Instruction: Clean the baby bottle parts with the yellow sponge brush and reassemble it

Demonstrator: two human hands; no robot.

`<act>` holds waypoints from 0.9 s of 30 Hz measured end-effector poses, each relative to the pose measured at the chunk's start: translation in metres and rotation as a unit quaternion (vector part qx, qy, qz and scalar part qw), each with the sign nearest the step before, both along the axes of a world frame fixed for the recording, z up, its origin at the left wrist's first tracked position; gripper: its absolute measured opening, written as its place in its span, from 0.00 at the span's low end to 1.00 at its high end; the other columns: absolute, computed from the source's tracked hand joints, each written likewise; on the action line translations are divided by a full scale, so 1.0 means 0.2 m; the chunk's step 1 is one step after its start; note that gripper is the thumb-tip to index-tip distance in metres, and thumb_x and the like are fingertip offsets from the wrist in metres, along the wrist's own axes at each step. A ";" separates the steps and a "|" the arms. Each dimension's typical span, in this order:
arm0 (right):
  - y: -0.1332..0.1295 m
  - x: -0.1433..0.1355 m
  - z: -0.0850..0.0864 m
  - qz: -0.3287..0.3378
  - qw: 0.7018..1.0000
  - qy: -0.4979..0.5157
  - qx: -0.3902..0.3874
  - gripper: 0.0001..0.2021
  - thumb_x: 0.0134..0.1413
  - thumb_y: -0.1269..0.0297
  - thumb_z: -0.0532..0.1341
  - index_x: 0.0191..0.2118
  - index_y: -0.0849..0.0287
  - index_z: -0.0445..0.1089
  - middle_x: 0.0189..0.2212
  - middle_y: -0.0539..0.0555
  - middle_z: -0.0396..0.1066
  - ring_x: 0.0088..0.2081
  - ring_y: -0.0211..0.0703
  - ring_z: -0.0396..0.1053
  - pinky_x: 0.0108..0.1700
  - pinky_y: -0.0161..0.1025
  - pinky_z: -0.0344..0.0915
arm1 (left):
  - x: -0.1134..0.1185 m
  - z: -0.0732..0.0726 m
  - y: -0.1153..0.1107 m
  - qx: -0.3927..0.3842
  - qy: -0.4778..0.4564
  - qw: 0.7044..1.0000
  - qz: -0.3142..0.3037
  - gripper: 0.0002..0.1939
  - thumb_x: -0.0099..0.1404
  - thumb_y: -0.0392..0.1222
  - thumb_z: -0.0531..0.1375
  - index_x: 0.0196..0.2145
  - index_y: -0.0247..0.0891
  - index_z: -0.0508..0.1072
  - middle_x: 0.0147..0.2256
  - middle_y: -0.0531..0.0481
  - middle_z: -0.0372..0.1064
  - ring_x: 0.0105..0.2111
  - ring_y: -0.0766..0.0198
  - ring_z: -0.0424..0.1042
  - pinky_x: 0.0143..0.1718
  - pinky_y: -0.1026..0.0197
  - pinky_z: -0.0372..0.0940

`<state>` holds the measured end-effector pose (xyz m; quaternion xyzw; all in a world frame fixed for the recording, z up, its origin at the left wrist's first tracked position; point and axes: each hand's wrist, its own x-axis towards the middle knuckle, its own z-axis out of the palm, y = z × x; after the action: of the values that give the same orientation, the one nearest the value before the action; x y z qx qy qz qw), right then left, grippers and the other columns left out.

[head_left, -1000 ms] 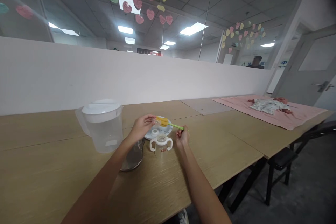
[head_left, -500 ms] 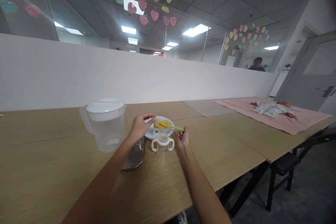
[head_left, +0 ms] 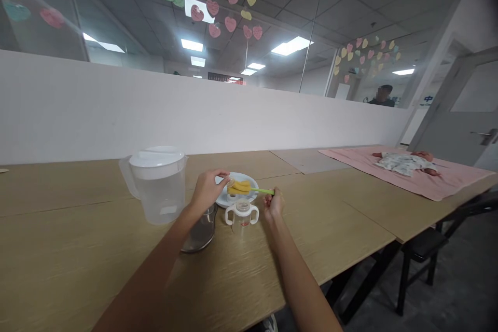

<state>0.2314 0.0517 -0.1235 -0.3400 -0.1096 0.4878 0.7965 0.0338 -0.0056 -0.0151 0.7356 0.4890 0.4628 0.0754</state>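
My right hand (head_left: pixel 274 203) is closed round the green handle of a bottle brush (head_left: pixel 240 187) with a yellow sponge head. My left hand (head_left: pixel 210 187) pinches a small clear piece, apparently a bottle nipple (head_left: pixel 231 183), against the sponge's left end. Both are held over a white plate (head_left: pixel 254 198), where a white ring (head_left: pixel 232 197) shows partly behind the sponge. In front of the plate an uncapped clear baby bottle (head_left: pixel 241 218) with two white handles stands upright. Beside my left forearm lies a metal tray (head_left: pixel 200 236) with a clear container on it, partly hidden by the arm.
A lidded clear pitcher (head_left: pixel 161 187) stands on the wooden table (head_left: pixel 330 228) at left. At the far right a baby doll (head_left: pixel 404 162) in patterned clothes lies on a pink cloth (head_left: pixel 424 187). A black stool (head_left: pixel 424 244) is beside the table. Behind the glass is a person (head_left: pixel 383 96).
The sponge head has shifted slightly left and lower, further against the clear piece in my left hand, covering more of the white ring. Both hands keep their grip.
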 end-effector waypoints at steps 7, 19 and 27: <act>0.01 0.01 -0.01 0.051 0.998 0.007 0.047 0.16 0.57 0.54 0.52 0.23 0.56 0.52 0.09 0.37 0.44 0.11 0.27 0.42 0.14 0.26 0.46 | -0.01 0.00 0.00 0.014 0.018 1.000 0.013 0.09 0.56 0.42 0.58 0.34 0.38 0.75 0.36 0.48 0.75 0.39 0.58 0.73 0.45 0.57 0.63; 0.01 0.01 -0.02 -0.002 1.000 -0.014 -0.010 0.13 0.57 0.57 0.52 0.24 0.57 0.57 0.10 0.39 0.52 0.11 0.27 0.50 0.16 0.26 0.53 | 0.00 0.04 -0.03 -0.006 0.005 1.000 -0.009 0.13 0.57 0.47 0.58 0.37 0.38 0.75 0.36 0.49 0.75 0.38 0.59 0.72 0.43 0.60 0.64; 0.03 0.02 -0.04 -0.007 0.999 -0.041 0.015 0.14 0.57 0.57 0.50 0.23 0.56 0.55 0.08 0.38 0.47 0.10 0.28 0.45 0.15 0.27 0.50 | -0.09 0.11 -0.08 -0.063 0.312 0.942 0.106 0.10 0.57 0.39 0.56 0.33 0.37 0.76 0.36 0.43 0.75 0.37 0.53 0.71 0.39 0.57 0.62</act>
<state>0.2352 0.0567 -0.1312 -0.3483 -0.1478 0.4660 0.7998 0.0160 -0.0220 0.0062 0.7809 0.5911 0.1837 -0.0845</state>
